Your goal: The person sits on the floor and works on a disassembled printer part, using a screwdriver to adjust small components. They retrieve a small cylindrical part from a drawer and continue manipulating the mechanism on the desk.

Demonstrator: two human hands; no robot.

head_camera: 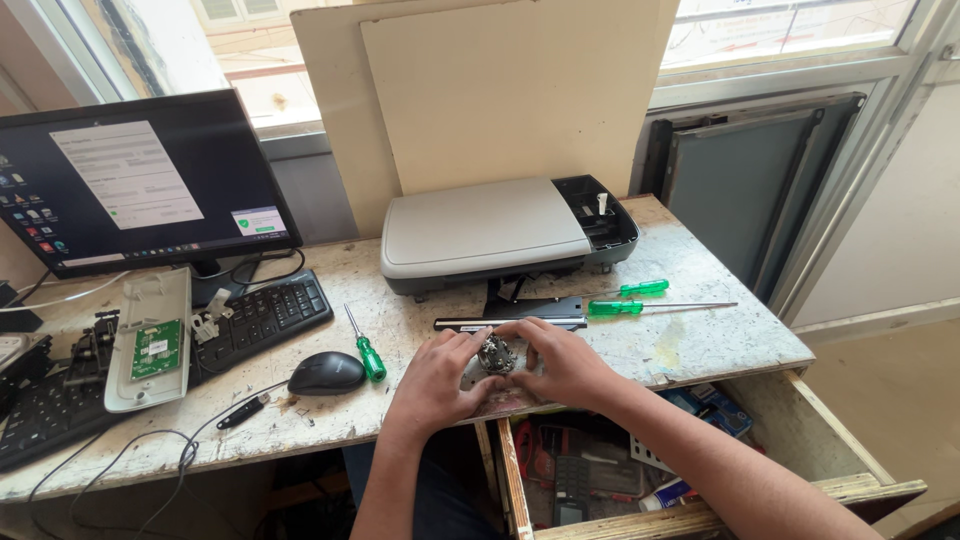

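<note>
Metal mechanism part (496, 354) sits at lower centre of the frame, on the worktop (700, 340) edge. Left hand (437, 378) and right hand (565, 362) flank it, fingertips pinching it from both sides.

Shiny metal part (496, 354) on a rough, paint-worn wooden table (700, 345).

Both forearms reached forward from the lower edge of the view and converged. The left hand (437, 378) and right hand (563, 362) lay palms down, close together, fingers curled inward toward each other, fingertips nearly meeting between them.
</note>
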